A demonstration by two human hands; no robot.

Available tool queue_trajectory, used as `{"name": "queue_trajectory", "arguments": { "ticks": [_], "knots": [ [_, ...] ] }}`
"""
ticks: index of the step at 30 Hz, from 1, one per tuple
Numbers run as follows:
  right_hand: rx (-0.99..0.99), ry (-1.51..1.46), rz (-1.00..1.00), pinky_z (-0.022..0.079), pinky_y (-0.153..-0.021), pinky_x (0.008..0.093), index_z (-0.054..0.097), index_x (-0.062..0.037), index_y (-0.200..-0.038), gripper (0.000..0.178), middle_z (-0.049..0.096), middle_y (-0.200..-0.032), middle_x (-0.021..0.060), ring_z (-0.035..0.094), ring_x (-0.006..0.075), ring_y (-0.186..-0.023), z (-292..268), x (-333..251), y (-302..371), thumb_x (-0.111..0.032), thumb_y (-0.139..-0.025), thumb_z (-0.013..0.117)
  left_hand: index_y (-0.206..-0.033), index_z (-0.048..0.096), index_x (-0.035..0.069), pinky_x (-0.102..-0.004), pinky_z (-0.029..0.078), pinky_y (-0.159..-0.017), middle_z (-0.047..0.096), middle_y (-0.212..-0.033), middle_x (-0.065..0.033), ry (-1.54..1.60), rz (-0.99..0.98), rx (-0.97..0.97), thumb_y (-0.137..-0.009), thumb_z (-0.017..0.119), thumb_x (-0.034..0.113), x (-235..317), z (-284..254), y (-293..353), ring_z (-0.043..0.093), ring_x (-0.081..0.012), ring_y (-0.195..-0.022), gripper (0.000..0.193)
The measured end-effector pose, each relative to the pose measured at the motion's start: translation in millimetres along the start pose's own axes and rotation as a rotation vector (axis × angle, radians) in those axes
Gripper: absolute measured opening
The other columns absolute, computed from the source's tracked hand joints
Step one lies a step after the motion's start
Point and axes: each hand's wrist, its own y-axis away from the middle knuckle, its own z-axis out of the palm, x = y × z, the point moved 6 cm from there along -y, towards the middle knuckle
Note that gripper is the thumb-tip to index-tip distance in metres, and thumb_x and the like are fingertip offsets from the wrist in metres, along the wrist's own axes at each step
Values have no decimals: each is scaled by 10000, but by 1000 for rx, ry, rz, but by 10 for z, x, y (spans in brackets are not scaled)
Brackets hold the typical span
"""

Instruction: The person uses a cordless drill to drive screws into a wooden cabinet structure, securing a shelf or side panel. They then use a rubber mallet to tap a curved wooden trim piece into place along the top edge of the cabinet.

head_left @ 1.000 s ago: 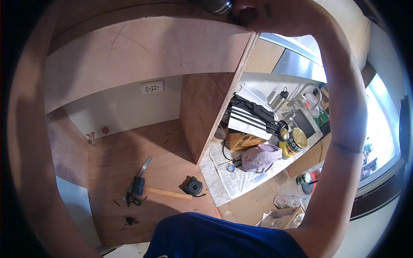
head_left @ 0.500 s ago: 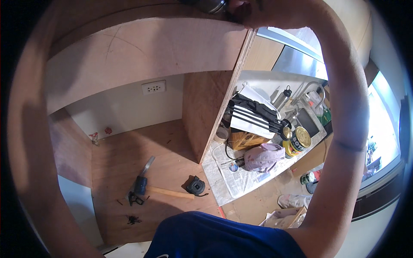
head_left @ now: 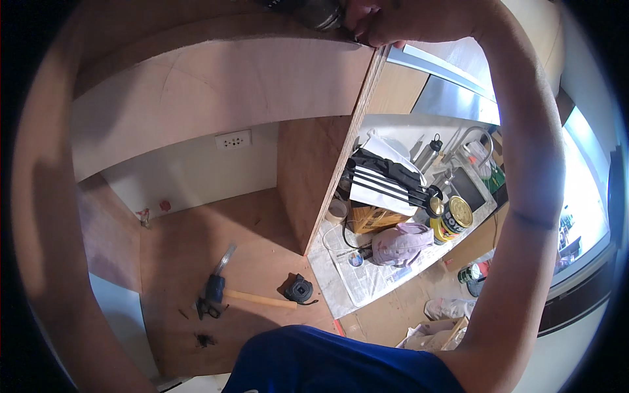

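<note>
Right hand [head_left: 386, 19] gripping dark tool [head_left: 314, 10] at top of panel [head_left: 354, 131]
Little has changed since earlier; hammer [head_left: 252, 296] and tape [head_left: 300, 288] unmoved; left hand's grip can't be told

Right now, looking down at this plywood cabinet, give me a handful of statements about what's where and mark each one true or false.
1. A hammer with a wooden handle lies on the cabinet's bottom panel. True.
2. The tape measure sits on the newspaper. False: it lies on the bottom panel, beside the hammer's handle.
3. The right hand is up at the top edge of the upright plywood panel, next to a dark tool. True.
4. The wall outlet is on the countertop. False: it is in the white back wall inside the cabinet.
5. A yellow-lidded can stands on the counter right of the panel. True.
</note>
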Motion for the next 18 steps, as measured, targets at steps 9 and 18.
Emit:
{"name": "queue_trajectory", "arguments": {
  "ticks": [9,18],
  "knots": [
    [1141,-496,19,575,-736,341,719,-5,-1074,232,738,-903,86,724,205,-835,241,189,854,-193,-951,660,-1095,740,9,-356,590,-899,768,-1078,-119,54,31,-32,-925,706,170,115,-134,83,724,-211,-1041,236],
    [585,-2599,-296,459,-1061,497,432,-53,-1467,765,590,-1343,80,565,220,-1249,2549,-1251,-471,-658,-1003,491,-1108,744,9,-355,591,-908,769,-1091,-116,69,74,-108,-930,708,172,454,19,119,724,-208,-1056,244]
  ]
}}
